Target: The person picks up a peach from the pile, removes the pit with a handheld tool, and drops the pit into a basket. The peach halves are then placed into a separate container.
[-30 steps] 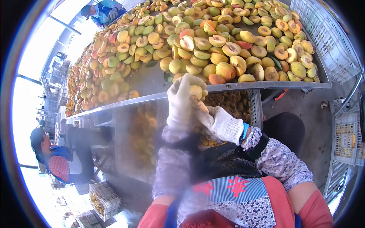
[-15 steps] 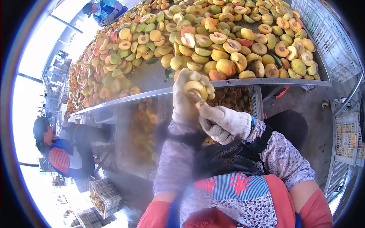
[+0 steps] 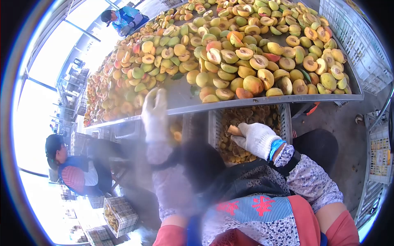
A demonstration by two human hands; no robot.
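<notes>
My left hand [image 3: 155,112], in a white glove and smeared by motion, is at the near edge of the metal table [image 3: 180,92]. Its fingers look stretched upward and apart, with no fruit visible in them. My right hand [image 3: 259,139], also gloved, is closed around a short tool with a tan handle [image 3: 234,130]; the tool's tip cannot be made out. Below that hand stands a crate [image 3: 212,129] holding many small brownish-yellow pieces [image 3: 236,153]. Halved peaches [image 3: 250,84] cover much of the tabletop beyond my hands.
White plastic crates [image 3: 355,45] are stacked at the right, beside a metal rack [image 3: 371,192]. A co-worker [image 3: 80,168] sits at the left, another person [image 3: 123,20] at the far end. A filled crate [image 3: 121,215] stands on the floor.
My left hand has moved left from the middle, and the peach half it held is gone from it. My right hand has drawn the tool away from the fruit, down and right over the crate.
</notes>
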